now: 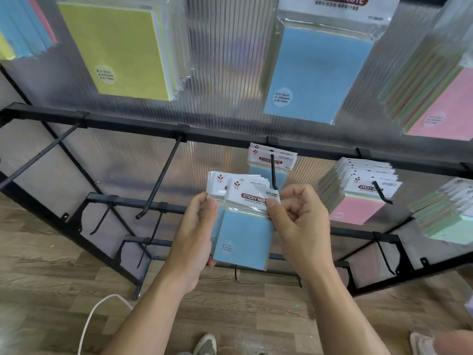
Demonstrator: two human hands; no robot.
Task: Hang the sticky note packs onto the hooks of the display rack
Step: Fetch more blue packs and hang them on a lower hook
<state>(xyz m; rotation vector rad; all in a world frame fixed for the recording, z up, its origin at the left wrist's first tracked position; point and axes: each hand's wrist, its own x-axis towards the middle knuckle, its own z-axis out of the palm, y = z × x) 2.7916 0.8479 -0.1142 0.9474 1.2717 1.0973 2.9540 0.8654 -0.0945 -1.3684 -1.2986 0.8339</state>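
Currently the step in hand is judged to be separating one pack from a held bundle, ready for hanging. Left hand [198, 226] has its grip clamped on a small stack of blue sticky note packs in clear plastic sleeves with white header cards [243, 224], thumb across the front near the header edge. Right hand [298, 216] pinches the front pack's header at its right side between thumb and curled fingers. The bundle sits just below and in front of the black metal hook [273, 172] on the display rack's black crossbar [225, 135]; that hook already carries blue packs [271, 160] pushed back toward the ribbed translucent panel. Pink packs [358, 198] fill the neighbouring hook to the right; the long hook [158, 178] to the left is bare. Next move, as judged: free the front pack, raise it, align its header hole with the upturned hook tip, and slide it back. The hole is not discernible from this view
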